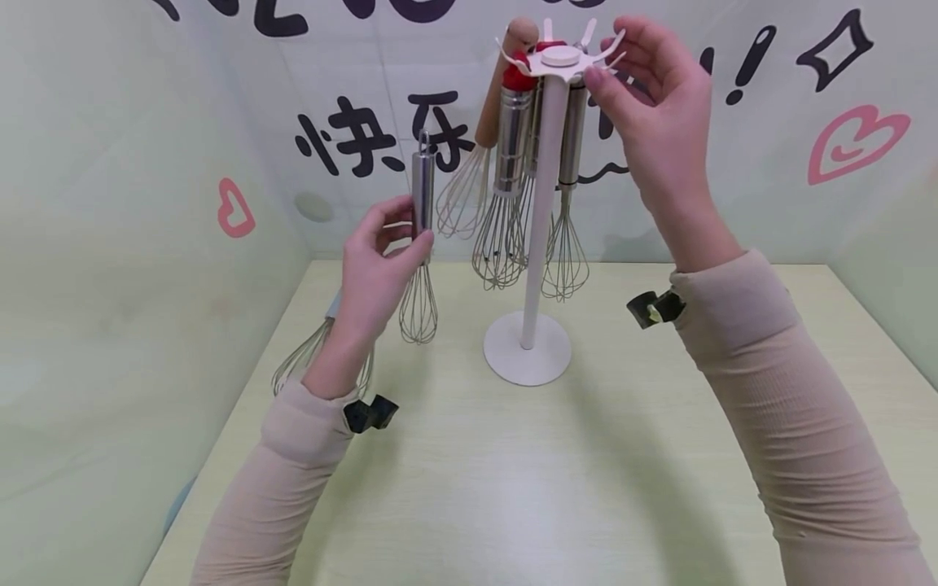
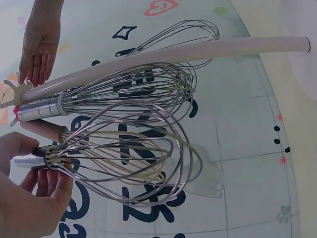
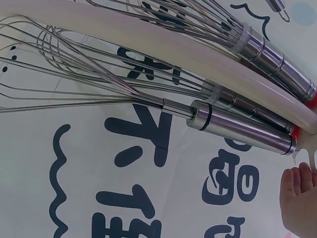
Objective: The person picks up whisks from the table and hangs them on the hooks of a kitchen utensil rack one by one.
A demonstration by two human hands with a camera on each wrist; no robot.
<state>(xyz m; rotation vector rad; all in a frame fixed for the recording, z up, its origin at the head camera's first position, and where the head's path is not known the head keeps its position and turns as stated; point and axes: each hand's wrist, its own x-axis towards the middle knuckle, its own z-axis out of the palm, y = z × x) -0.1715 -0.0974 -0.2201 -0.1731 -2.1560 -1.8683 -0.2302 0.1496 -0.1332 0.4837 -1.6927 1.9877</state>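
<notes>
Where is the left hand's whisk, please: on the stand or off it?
Off: the left hand holds the whisk apart from the stand, its loop unhooked.

Stand (image 1: 538, 236) on the table (image 1: 498, 472), whisks (image 1: 515, 138) either side of its pole (image 1: 551, 146), another whisk (image 1: 422, 183) farther left

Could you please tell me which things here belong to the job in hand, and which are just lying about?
Seemingly in use:
steel whisk in left hand
white stand, right hand at its top
hanging whisks

Seemingly aside:
spare whisk behind left wrist, possibly next
backdrop
</notes>
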